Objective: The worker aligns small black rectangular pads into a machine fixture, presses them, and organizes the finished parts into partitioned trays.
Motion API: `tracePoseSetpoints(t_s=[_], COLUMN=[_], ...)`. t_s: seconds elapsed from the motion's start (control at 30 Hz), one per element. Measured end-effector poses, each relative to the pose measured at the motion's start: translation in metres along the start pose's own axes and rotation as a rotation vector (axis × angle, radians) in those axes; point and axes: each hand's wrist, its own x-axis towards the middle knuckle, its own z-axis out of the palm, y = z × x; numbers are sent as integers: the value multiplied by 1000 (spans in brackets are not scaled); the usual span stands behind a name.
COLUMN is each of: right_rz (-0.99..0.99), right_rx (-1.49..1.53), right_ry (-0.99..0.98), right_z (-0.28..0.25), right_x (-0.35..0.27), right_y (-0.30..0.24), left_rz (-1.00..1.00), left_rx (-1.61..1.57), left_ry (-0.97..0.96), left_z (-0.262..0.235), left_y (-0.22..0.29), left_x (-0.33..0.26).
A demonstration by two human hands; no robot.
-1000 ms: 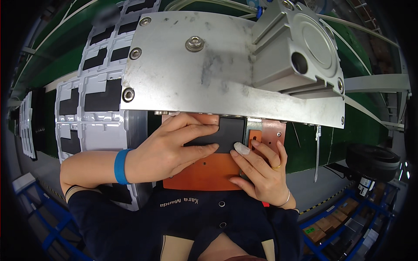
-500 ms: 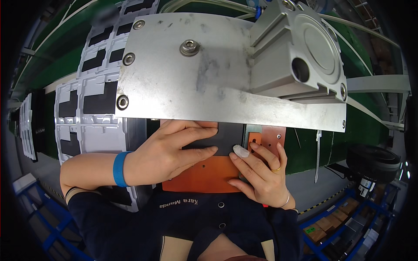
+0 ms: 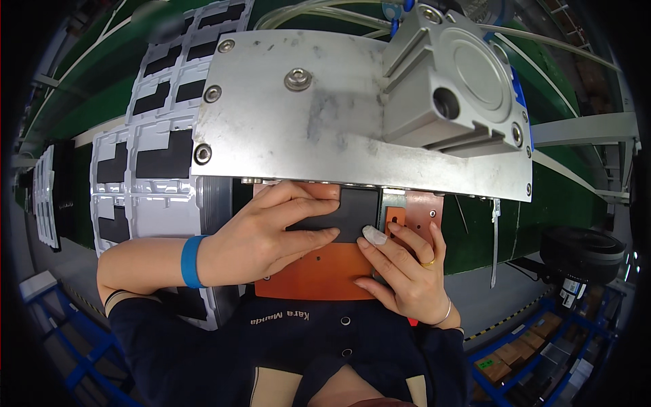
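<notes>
- Left hand [image 3: 274,224], in the head view, is half open: thumb and forefinger stand apart, their tips resting on or at the edges of a black sheet [image 3: 357,211], with no clear pinch.
- Right hand [image 3: 401,261] is loosely spread, palm down and gripping nothing that shows; its finger with the white wrap [image 3: 374,235] meets the sheet's near right corner, and other fingertips are at a small orange tab [image 3: 395,216].
- The sheet lies flat between the two hands, on or against an orange block [image 3: 313,277] whose bare part is just nearer the body than the left hand's thumb.
- Just beyond both hands, a metal plate [image 3: 271,129] overhangs the work, so the sheet's far edge cannot be fully judged.
- As for progress, the sheet looks laid in place; its final lining-up seems unfinished, since both hands are on it.
- Left of the left hand, white trays [image 3: 163,218] hold similar black pieces [image 3: 164,154]; whether those are finished or waiting, I cannot tell.
</notes>
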Motion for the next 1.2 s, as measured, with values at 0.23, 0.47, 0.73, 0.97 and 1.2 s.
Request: tracePoseSetpoints(t_s=[0.23, 0.47, 0.73, 0.97, 1.2], right_rz=[-22, 64, 95, 93, 92], right_rx=[-37, -47, -44, -55, -38], right_ry=[4, 319, 382, 390, 373], right_z=[2, 5, 7, 11, 11], right_x=[3, -18, -7, -5, 0], right_y=[7, 39, 52, 64, 67], left_rz=[10, 168, -80, -187, -266], left_rx=[4, 97, 445, 361, 147], left_ry=[2, 40, 133, 131, 217], left_z=[8, -1, -86, -84, -72], left_y=[-9, -5, -3, -31, -31], left_x=[-4, 6, -87, -126, -125])
